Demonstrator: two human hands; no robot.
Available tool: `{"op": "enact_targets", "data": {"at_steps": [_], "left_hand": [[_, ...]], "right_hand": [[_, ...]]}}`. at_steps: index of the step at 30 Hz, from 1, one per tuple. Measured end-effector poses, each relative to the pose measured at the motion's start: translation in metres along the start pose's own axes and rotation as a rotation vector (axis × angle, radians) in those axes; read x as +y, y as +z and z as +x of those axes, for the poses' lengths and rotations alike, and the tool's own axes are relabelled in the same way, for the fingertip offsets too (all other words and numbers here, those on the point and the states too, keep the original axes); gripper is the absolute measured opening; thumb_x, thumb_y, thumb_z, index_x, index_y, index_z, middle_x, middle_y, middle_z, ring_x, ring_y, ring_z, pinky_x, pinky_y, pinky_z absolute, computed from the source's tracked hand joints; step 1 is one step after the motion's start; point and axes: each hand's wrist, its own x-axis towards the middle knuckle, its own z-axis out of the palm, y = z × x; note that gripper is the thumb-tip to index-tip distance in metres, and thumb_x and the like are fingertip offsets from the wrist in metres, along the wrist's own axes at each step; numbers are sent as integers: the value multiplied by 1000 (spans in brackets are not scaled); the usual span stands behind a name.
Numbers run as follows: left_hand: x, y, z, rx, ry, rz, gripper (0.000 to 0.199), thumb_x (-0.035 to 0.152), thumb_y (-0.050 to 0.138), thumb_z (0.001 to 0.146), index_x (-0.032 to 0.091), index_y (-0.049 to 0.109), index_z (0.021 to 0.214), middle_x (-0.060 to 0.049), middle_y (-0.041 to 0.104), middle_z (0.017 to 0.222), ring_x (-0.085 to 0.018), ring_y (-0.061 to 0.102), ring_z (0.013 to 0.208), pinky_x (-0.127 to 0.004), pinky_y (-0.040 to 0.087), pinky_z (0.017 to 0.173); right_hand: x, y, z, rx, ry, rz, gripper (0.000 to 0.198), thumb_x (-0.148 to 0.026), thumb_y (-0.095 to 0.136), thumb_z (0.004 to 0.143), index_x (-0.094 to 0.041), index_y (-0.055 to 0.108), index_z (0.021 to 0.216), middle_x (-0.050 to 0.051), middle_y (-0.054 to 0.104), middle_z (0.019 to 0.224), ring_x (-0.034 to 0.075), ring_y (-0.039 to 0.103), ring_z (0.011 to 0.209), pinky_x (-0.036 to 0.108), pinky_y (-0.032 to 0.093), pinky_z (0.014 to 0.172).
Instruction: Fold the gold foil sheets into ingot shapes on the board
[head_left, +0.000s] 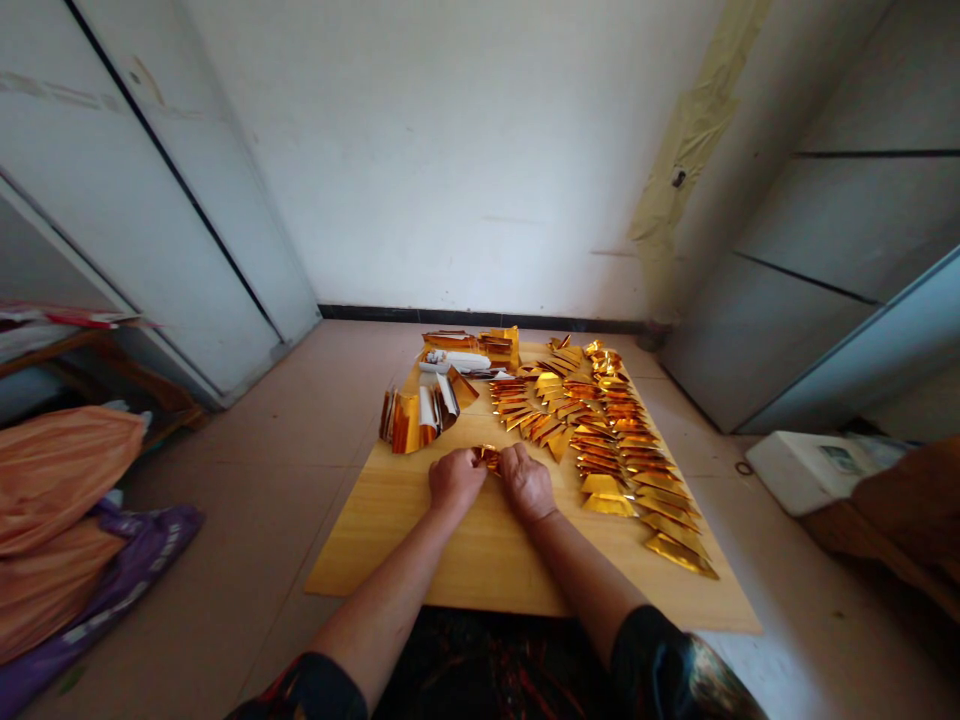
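Observation:
Over the middle of the wooden board, my left hand (456, 480) and my right hand (528, 482) grip one small piece of gold foil paper (489, 458) between them. The fingers of both hands are closed on it, and they cover most of it, so its fold is hard to make out. Beyond my left hand stands a bundle of curved, unfolded gold foil sheets (409, 422) with white backs. Rows of folded gold foil papers (600, 460) lie to the right of my right hand, pointed at their ends and overlapping each other.
The wooden board (420, 560) rests low over a tiled floor (247, 520). More foil sheets (499, 347) and a white packet (457, 361) lie at its far edge. Orange and purple bags (82, 560) are at left; a white box (810, 470) stands at right. A wall closes the back.

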Motion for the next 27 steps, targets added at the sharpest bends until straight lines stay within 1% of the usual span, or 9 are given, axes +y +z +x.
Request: {"op": "enact_targets", "data": {"at_steps": [5,10,13,16,20,23,27], "left_hand": [[-2,-1,-2,21,34,-52,20,33,54,80,22,70,75,-3,73,83,-17,65,78,-24,38,65],[-7,-1,-2,3,55,-99,24,39,55,80,22,71,77,-4,73,83,-17,65,77,-24,38,64],[-9,0,-1,-5,50,-119,23,38,57,79,21,72,81,-5,73,84,-18,65,78,-24,38,65],[-10,0,0,-18,41,-151,24,36,56,79,20,73,83,-6,73,84,-17,65,77,-24,37,63],[-9,-2,1,-40,13,-177,26,36,54,80,19,73,80,-5,73,81,-16,63,73,-24,33,59],[-7,-2,1,-32,9,-167,27,38,54,80,19,73,78,-5,72,77,-16,62,70,-24,31,57],[-4,-1,-2,-19,31,-127,27,38,55,79,19,73,78,-5,72,76,-17,62,70,-25,32,59]], "right_hand": [[2,5,1,64,-1,14,27,-24,30,97,-19,56,91,5,59,92,10,56,63,22,32,52],[3,6,-1,153,-13,73,31,-29,32,98,-20,59,84,2,60,85,10,54,61,23,30,51],[4,7,-1,203,-25,107,31,-28,33,97,-20,59,83,2,61,83,9,53,60,22,29,52],[4,8,-2,267,-30,146,29,-27,35,97,-20,61,86,2,62,83,9,54,62,21,29,53],[6,6,-4,367,12,201,25,-32,41,95,-19,62,96,4,63,88,11,55,65,21,30,54],[8,4,-6,367,6,227,24,-34,43,93,-19,62,92,4,62,87,11,54,65,21,30,54],[10,3,-7,332,22,225,24,-29,42,93,-18,61,83,2,61,82,10,52,62,22,26,53]]}}
